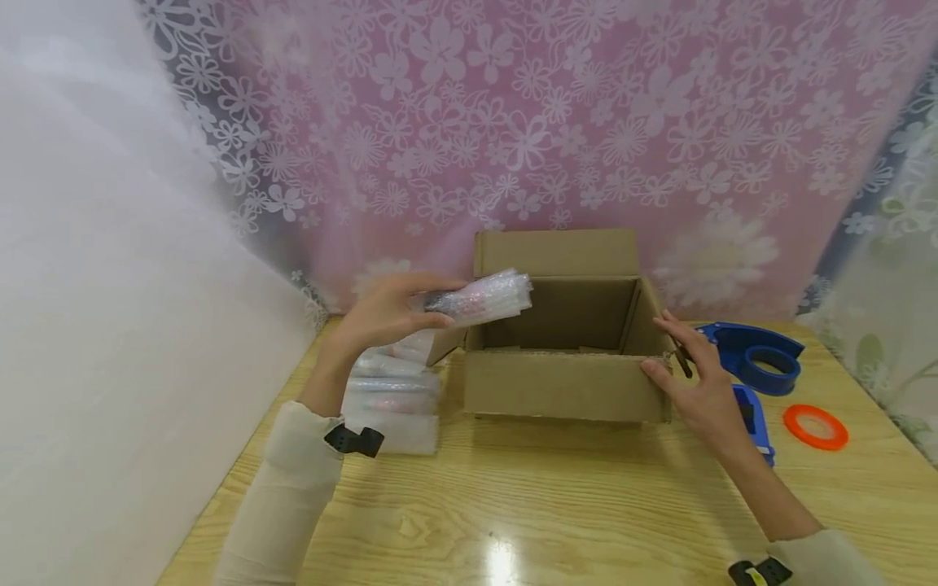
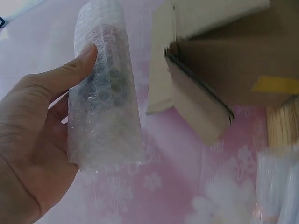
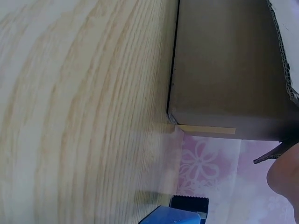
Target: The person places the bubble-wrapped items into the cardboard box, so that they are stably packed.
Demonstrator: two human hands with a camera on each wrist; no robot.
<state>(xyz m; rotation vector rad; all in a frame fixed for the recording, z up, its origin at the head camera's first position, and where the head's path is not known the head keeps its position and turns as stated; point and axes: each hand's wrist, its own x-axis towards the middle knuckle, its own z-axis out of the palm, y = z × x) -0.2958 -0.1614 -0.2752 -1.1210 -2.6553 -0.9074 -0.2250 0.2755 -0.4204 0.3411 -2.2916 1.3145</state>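
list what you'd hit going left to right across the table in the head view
stack of bubble-wrapped packets → open cardboard box → right hand on the box's right corner → blue tape dispenser → orange tape ring

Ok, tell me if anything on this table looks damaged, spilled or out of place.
Nothing stands out. The box sits open and upright on the table, the left hand holds a bubble-wrapped roll above its left edge, and more rolls lie stacked beside it.
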